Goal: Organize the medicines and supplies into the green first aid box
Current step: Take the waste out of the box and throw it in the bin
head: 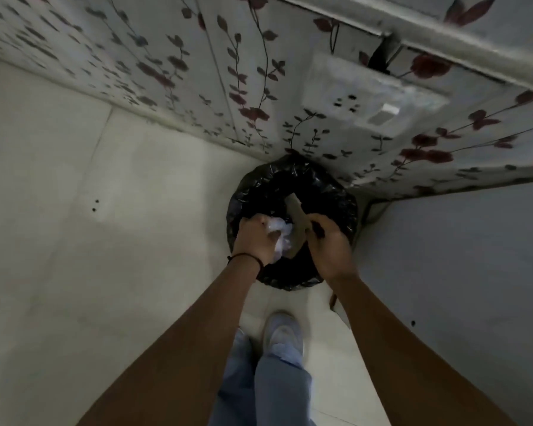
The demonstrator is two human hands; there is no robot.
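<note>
Over a bin (293, 186) lined with a black bag, set on the pale floor (74, 241) against the flowered wall (197, 72), both hands reach down. One view only, from the head. The left hand (254, 238), a dark band at its wrist, is closed around crumpled white wrapping (282, 238). The right hand (328, 245) grips a flat brown piece of cardboard (297, 216), tilted into the bin's mouth. Jeans and a white shoe (283, 332) show below. A wall socket (370, 99) sits above. No green first aid box is in sight.
</note>
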